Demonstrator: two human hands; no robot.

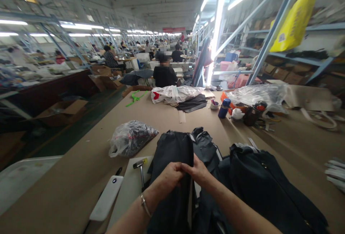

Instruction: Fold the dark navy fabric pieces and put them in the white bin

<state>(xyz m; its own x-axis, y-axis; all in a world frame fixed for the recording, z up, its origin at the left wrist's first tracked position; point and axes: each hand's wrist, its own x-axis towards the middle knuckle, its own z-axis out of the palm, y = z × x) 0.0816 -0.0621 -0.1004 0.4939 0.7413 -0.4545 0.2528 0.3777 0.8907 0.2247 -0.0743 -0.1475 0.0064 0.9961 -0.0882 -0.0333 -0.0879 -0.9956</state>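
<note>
**Item in hand.** Dark grey woven garment (175,148), lying on the brown board-topped table (88,169) right in front of you. It runs lengthwise away from you and sits partly over a flat white sheet (129,187).

**Step, as judged.** You are working a lengthwise edge or fold of the cloth between both hands, near the middle of the piece.

**Grips.**
- Your left hand (168,178) is closed, its fingers curled over the cloth. A thin metal bracelet (145,205) sits on that wrist.
- Your right hand (198,171) is closed in a narrow pinch on the same edge. The two hands touch.

**What the next move calls for, as judged.**
- Use a firm pinch on both sides, since the cloth looks limp and smooth.
- Tension it evenly so the fold does not slip or skew.
- Mind the small steel-headed hammer (140,165) just left of the cloth.

**Look of the item.**
- The surface is matt to faintly shiny, with soft creases.
- The far end is rounded and bunched.
- A pale strip shows at the inner edge beside a second crumpled dark piece.
- I cannot tell whether it is a sleeve, a panel or a whole jacket.

**Nearby.**
- Heap of dark navy garments (264,183), touching the item on your right.
- Clear plastic bag of dark cloth (132,137), ahead and to your left.
- Long white power bank (106,198), near your left forearm.
- Blue drinking bottle (224,107), well apart at the far end of the table.
</note>
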